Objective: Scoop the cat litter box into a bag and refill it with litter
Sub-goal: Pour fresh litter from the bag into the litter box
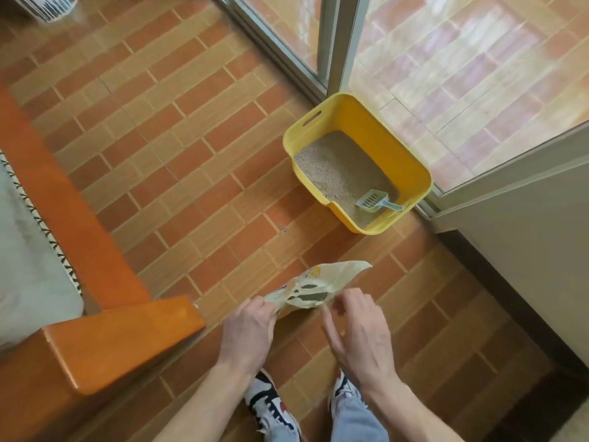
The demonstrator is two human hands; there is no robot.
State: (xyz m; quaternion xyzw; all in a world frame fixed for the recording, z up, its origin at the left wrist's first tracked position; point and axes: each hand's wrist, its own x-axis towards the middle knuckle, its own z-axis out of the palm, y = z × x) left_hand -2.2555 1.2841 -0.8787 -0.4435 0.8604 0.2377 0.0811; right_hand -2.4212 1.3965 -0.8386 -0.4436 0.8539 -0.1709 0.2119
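Observation:
A yellow litter box point(411, 154) stands on the tiled floor by the glass door, with beige litter point(338, 167) inside. A pale blue slotted scoop point(374, 200) lies in its near corner, handle against the rim. In front of me I hold a cream printed bag point(322, 282) above the floor, its mouth partly open and dark inside. My left hand point(248, 330) grips the bag's left edge. My right hand point(357, 327) has curled fingers at the bag's right edge; whether it pinches the bag is unclear.
An orange wooden bench arm point(105, 342) juts out at my left, with a cushion point(28, 256) behind it. A sliding glass door frame point(334, 43) and a grey wall point(526, 237) close off the right. My two shoes point(274, 406) stand on the brick-pattern tiles.

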